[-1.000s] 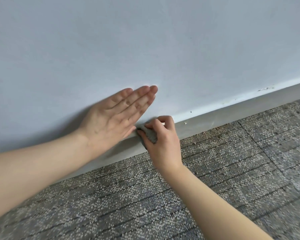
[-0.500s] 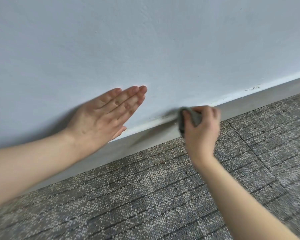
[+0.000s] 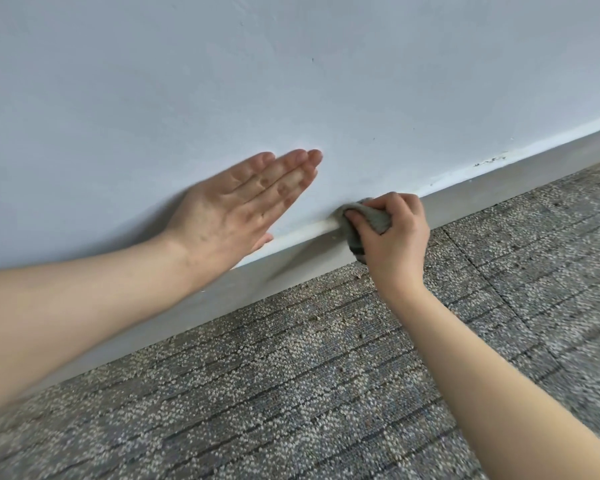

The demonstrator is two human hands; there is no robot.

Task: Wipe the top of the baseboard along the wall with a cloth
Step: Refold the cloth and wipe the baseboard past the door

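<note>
Head view shows our right fingers (image 3: 400,206) curled tight around a grey cloth (image 3: 371,220), thumb on its near side, so that the right hand (image 3: 392,244) is closed in a fist on it. We see the cloth bunched, its upper part pressed on the top edge of the baseboard (image 3: 499,183) where that edge meets the wall (image 3: 291,81), while a lower fold hangs down over the baseboard's grey face under our palm. Our left fingers (image 3: 284,174) lie straight and close together, spread flat on the wall and holding nothing; the left hand (image 3: 229,209) rests palm-down just above the baseboard, its thumb tucked low near the pale top edge. The two hands are near each other but apart, with a short stretch of light-coloured ledge bare between them. To the right of the cloth, the ledge carries small dark specks and a chipped-looking patch (image 3: 490,161) where wall and baseboard join. From the hands, our bare forearms run back toward the camera, the left one crossing the baseboard at the lower left, the right one over the carpet (image 3: 291,393). The carpet is grey and speckled, ribbed in rows, with a tile seam showing on the right and scattered crumbs of debris close along the baseboard's foot.
</note>
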